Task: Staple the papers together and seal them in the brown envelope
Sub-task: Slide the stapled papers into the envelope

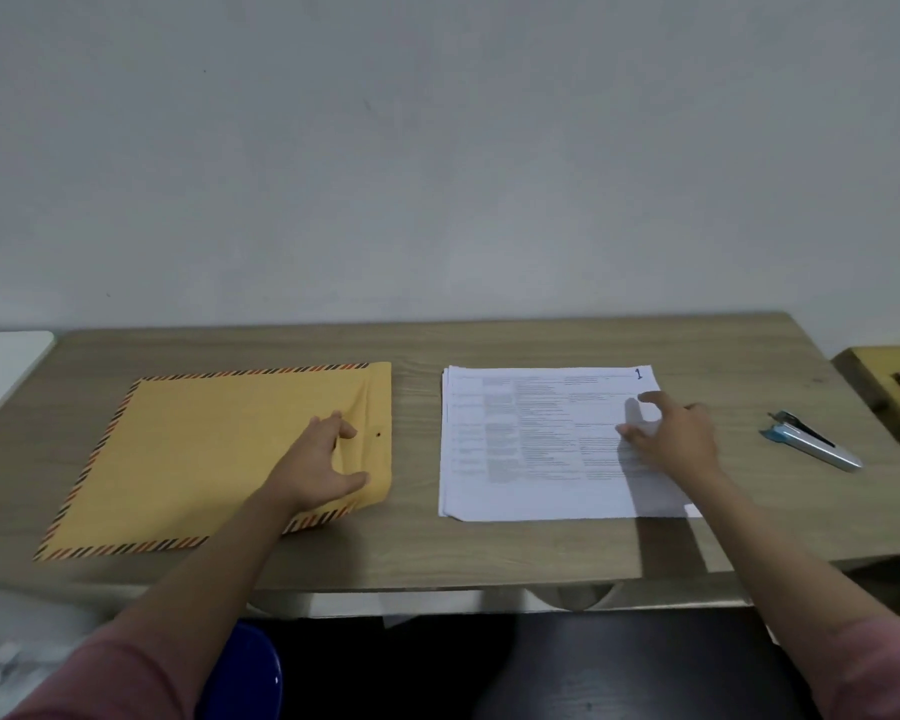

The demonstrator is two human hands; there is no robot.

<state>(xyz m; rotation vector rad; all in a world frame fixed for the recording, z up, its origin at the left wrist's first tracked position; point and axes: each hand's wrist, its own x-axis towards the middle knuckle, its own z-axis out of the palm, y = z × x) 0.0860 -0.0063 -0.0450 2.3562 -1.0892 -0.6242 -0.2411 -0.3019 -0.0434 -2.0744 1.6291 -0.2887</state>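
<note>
A brown envelope (pixel 198 454) with a striped border lies flat on the left half of the wooden table (pixel 417 543). My left hand (pixel 318 467) rests on its right end near the folded flap, fingers loosely spread. A stack of printed white papers (pixel 531 449), marked "1" at its far right corner, lies to the right. My right hand (pixel 671 439) hovers over or touches the right part of the stack with fingers spread. A silver and blue stapler (pixel 811 445) lies further right on the table, untouched.
A white surface (pixel 1 366) adjoins the table at the far left. A yellow wooden piece (pixel 889 376) sits at the far right edge. A blue stool (pixel 250 672) stands below the table's front edge. A plain wall is behind.
</note>
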